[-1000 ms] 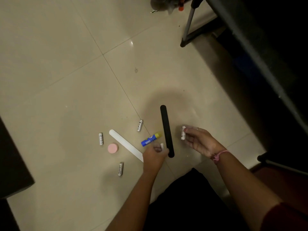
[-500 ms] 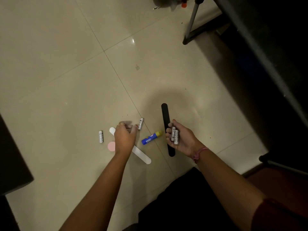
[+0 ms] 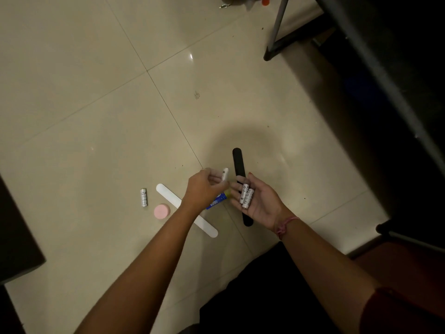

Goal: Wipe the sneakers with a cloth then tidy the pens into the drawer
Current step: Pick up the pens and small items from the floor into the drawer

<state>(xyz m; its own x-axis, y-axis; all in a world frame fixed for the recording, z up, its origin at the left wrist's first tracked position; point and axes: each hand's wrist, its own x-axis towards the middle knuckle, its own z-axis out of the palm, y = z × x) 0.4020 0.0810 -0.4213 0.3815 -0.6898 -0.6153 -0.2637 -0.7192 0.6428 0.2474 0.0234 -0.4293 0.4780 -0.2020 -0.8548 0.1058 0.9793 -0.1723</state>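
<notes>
My left hand pinches a small white battery at its fingertips, just left of my right hand. My right hand lies palm up above the floor with two white batteries resting across its fingers. Another battery lies on the tiles to the left. A blue and yellow tube lies on the floor, partly hidden under my left hand. No sneakers, cloth, pens or drawer are in view.
A black flat stick and a white flat stick lie on the tiled floor, with a pink round disc beside the white one. Dark furniture with metal legs stands at the right; a dark object sits at the left edge.
My left hand picked the battery up from the floor and carried it right toward my right hand. My right hand opened palm up, holding two batteries.
</notes>
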